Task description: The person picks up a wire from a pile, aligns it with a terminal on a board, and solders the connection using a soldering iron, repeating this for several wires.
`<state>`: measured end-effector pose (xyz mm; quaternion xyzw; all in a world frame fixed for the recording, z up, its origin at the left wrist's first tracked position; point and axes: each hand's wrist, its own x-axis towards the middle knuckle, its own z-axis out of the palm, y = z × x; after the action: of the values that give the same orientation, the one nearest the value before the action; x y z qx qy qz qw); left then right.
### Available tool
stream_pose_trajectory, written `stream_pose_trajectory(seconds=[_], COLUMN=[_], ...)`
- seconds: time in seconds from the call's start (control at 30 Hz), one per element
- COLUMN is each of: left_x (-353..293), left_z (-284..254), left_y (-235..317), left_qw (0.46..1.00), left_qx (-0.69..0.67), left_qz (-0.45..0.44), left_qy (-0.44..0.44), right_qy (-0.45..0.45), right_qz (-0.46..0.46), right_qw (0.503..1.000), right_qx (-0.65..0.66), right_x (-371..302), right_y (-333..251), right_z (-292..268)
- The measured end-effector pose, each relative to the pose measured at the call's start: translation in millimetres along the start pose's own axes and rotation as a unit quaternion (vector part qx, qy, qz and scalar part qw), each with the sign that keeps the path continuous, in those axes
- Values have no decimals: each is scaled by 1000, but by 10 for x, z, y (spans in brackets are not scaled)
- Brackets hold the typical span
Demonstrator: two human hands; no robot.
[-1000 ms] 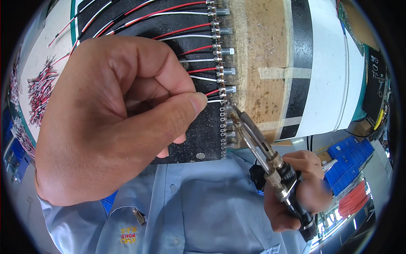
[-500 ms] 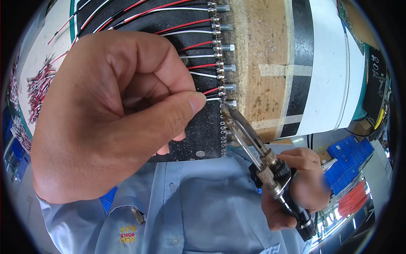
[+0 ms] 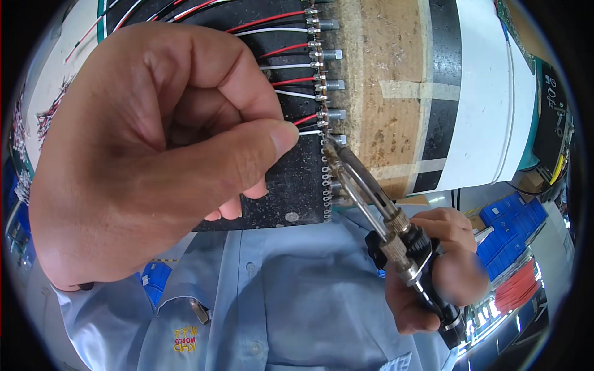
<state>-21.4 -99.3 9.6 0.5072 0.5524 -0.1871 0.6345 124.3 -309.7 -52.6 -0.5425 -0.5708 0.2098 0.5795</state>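
The row of metal connectors (image 3: 320, 97), running toward the person's body, serves as landmark. To its left, on the black mat (image 3: 272, 201), the left hand (image 3: 154, 142) has thumb and forefinger pressed together on a thin white wire (image 3: 311, 133). The wire's free length lies to the right of these fingertips, its long axis nearly square to the row, its far end at the row's edge. A red wire (image 3: 305, 120) lies just beyond it; whether the same fingers also grip this one cannot be told.

To the right of the row, the right hand (image 3: 442, 266) is closed around a soldering iron (image 3: 398, 222), which slants away from the body toward the row. The iron's tip is at the row, just beside the white wire's end; contact between them cannot be made out. The left hand is the nearer to the row. Cardboard (image 3: 377, 123) borders the row's right side.
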Motion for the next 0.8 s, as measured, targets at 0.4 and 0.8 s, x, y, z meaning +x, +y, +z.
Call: stream_pose_trajectory(seconds=[0.4, 0.8], left_x=[-51, -50], left_z=[77, 134], left_y=[-116, -142], left_qw=[994, 990], left_qx=[9, -31], left_qz=[91, 117], left_qy=[55, 73], right_qy=[4, 4], right_qz=[19, 16], right_qw=[1000, 1000], right_qx=[-14, 4], right_x=[-14, -12], right_y=[-39, -21], right_z=[12, -35])
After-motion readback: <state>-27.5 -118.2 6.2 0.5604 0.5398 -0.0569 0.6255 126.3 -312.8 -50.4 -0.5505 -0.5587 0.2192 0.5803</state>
